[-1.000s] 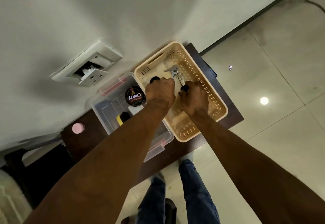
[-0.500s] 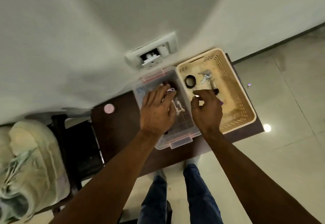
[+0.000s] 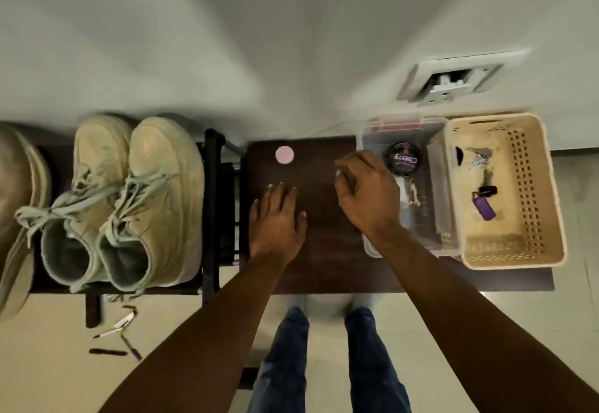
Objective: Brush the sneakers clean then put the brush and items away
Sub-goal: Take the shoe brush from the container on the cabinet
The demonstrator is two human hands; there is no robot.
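Note:
A pair of pale green sneakers (image 3: 129,205) stands on a dark rack at the left. On the dark wooden table (image 3: 324,263) my left hand (image 3: 277,221) lies flat with straight fingers and holds nothing. My right hand (image 3: 368,195) hovers with loosely curled, empty fingers at the left edge of a clear plastic box (image 3: 437,192). Inside the box lies a round black polish tin (image 3: 403,158). No brush is visible.
A beige perforated basket (image 3: 531,185) with keys (image 3: 479,156) and a purple fob (image 3: 483,206) sits right of the box. A small pink disc (image 3: 284,155) lies on the table. A wall socket (image 3: 453,78) is above. Part of another shoe (image 3: 16,218) shows far left. Sticks litter the floor (image 3: 116,331).
My view swung left, bringing the sneakers into sight. Both hands left the basket and the box; the left now lies on the table and the right sits at the box's left edge.

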